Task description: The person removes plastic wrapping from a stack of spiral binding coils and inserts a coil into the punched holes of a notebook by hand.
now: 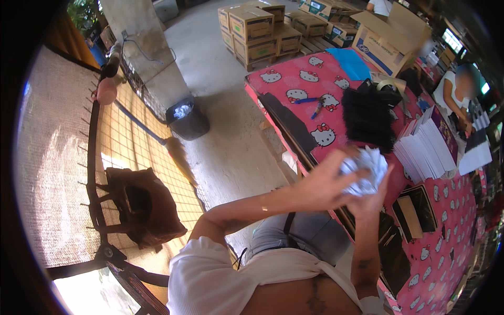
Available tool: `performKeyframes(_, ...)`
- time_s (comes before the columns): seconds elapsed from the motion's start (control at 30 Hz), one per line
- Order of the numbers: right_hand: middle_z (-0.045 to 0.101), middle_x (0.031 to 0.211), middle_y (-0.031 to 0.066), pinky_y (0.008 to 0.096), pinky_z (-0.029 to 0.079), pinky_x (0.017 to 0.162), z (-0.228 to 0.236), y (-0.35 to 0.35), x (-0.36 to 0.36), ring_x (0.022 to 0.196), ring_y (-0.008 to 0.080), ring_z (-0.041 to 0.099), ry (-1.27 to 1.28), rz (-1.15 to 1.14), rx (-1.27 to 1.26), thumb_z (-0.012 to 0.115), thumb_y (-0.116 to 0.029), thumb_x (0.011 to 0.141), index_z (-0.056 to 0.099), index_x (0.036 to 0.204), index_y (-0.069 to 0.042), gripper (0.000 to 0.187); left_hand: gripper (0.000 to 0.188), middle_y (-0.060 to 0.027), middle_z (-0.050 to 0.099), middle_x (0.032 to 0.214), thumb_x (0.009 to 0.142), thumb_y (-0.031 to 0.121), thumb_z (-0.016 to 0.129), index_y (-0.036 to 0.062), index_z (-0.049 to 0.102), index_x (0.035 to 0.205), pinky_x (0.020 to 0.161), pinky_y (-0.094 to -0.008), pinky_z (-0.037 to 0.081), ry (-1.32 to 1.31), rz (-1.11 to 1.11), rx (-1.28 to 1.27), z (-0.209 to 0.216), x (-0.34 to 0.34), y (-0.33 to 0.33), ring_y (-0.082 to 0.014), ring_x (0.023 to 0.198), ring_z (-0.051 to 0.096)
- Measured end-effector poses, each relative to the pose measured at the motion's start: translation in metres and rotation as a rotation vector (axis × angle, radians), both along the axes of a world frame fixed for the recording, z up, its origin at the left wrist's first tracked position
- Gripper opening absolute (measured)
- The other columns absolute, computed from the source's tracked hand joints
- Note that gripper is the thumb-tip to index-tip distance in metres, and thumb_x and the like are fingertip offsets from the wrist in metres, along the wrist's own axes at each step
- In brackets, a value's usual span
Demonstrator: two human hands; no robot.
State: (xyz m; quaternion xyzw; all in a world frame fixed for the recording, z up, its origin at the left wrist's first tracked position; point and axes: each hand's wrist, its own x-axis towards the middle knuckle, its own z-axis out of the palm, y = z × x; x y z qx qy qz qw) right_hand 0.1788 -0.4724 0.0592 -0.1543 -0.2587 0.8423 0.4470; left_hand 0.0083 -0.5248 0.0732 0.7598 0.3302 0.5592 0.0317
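A crumpled ball of whitish paper (pixel 370 170) is pressed between my two hands, above the near edge of the pink cloth-covered table (pixel 320 107). My left hand (pixel 336 178) wraps the paper from the left, with its fingers curled over it. From below and the right, my right hand (pixel 367 202) cups it, its fingers partly hidden behind the paper. Just beyond my hands lies a black, fringed-looking pile (pixel 368 119). A thick stack of white-paged booklets (pixel 424 149) stands to the right of that pile. Blue-handled cutters or pliers (pixel 315 104) rest on the cloth.
A black bin (pixel 189 122) with crumpled paper inside stands on the floor to the left, near a broom (pixel 176 152). Cardboard boxes (pixel 254 26) are stacked on pallets beyond the table. An open carton (pixel 386 44) sits at its far end. A co-worker (pixel 451 94) handles sheets at the right.
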Motion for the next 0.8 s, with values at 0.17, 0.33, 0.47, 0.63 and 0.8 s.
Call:
performKeyframes(0.17, 0.017, 0.165, 0.0109, 0.0638, 0.035, 0.112, -0.028, -0.008, 0.009, 0.151, 0.0306, 0.029, -0.321, 0.0, 0.146, 0.042, -0.068, 0.101, 0.019, 0.162, -0.025, 0.078, 0.072, -0.0223, 0.056, 0.13, 0.079, 0.033, 0.083, 0.0074, 0.054, 0.139, 0.094, -0.0534, 0.047, 0.22, 1.014, 0.24, 0.027, -0.203, 0.006, -0.0437, 0.115, 0.056)
performKeyframes(0.33, 0.03, 0.16, 0.0117, 0.0526, 0.039, 0.108, -0.061, 0.01, 0.053, 0.144, 0.0264, 0.04, -0.57, -0.221, 0.004, 0.053, -0.038, 0.106, 0.038, 0.155, -0.019, 0.055, 0.118, -0.0342, 0.005, 0.166, 0.075, 0.065, 0.079, 0.0241, 0.015, 0.165, 0.109, -0.0817, 0.012, 0.4, 1.788, -0.622, -0.014, -0.414, -0.02, -0.0482, 0.156, 0.004)
performKeyframes(0.47, 0.03, 0.159, 0.0102, 0.0541, 0.036, 0.111, -0.077, 0.053, 0.066, 0.146, 0.0269, 0.034, -0.472, -0.407, -0.196, 0.067, -0.04, 0.097, 0.039, 0.153, -0.018, 0.066, 0.096, -0.0312, 0.026, 0.162, 0.082, 0.052, 0.078, 0.0139, 0.034, 0.159, 0.113, -0.0705, 0.026, 0.434, 1.21, -0.285, -0.031, -0.285, 0.106, -0.045, 0.152, 0.023)
performKeyframes(0.63, 0.025, 0.162, 0.0121, 0.0619, 0.027, 0.116, -0.078, 0.102, 0.063, 0.15, 0.03, 0.027, -0.375, -0.507, -0.399, 0.074, -0.043, 0.09, 0.031, 0.157, -0.019, 0.084, 0.088, -0.0279, 0.047, 0.149, 0.092, 0.061, 0.065, -0.0028, 0.043, 0.149, 0.117, -0.057, 0.03, 0.39, 0.544, -0.124, -0.007, -0.087, 0.248, -0.0455, 0.138, 0.045)
performKeyframes(0.8, 0.015, 0.166, 0.0216, 0.0683, 0.017, 0.119, -0.082, 0.118, 0.058, 0.155, 0.0363, 0.019, -0.302, -0.489, -0.417, 0.074, -0.046, 0.089, 0.009, 0.164, -0.01, 0.105, 0.112, -0.0325, 0.051, 0.145, 0.09, 0.087, 0.028, -0.008, 0.049, 0.144, 0.12, -0.0573, 0.025, 0.608, 0.441, -0.766, -0.008, -0.022, 0.372, -0.045, 0.142, 0.044)
